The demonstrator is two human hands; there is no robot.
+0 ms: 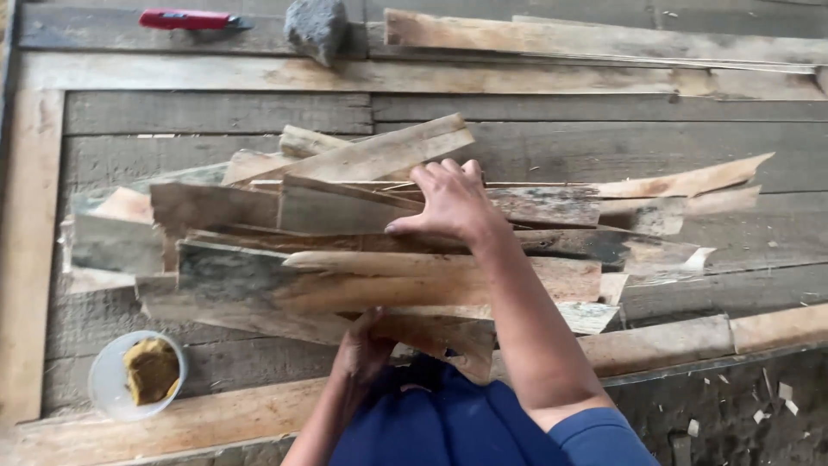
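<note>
A rough woodworking shop: a plank workbench (216, 112) heaped with split wood offcuts (345, 250), chips littering the floor (742, 406).

Two hands: left hand (362, 349) near, right hand (450, 203) on the wood pile (345, 259). The pile has many scraps, too overlapped to count exactly. One bowl (108, 380) near left. One red knife (188, 19) and one stone (316, 28) far.

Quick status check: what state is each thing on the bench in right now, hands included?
Right hand: flat on top of the pile, palm down.
Left hand: gripping the pile's near edge.
Pile of wood scraps: loosely stacked.
Red utility knife: lying flat.
Plastic cup: open, yellow paste inside.
Stone: resting untouched.
</note>
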